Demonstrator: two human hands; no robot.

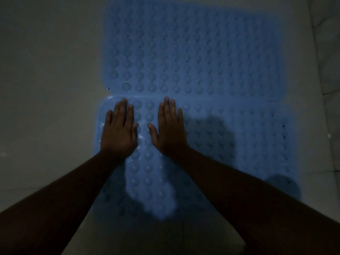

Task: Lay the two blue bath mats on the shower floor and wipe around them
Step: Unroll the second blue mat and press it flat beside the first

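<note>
Two blue bath mats with rows of round bumps lie flat on the pale shower floor (46, 80). The far mat (193, 48) fills the upper middle. The near mat (239, 137) lies just below it, their long edges touching or slightly overlapping. My left hand (119, 131) rests palm down on the near mat's far left corner, fingers straight and together. My right hand (169, 127) lies flat beside it on the same mat, a little to the right. Neither hand holds anything. My forearms hide part of the near mat.
Pale tiles with grout lines (327, 92) run along the right side of the mats. Bare floor stretches left of the mats. A light-coloured shape (95, 242) sits at the bottom edge between my arms. The scene is dim.
</note>
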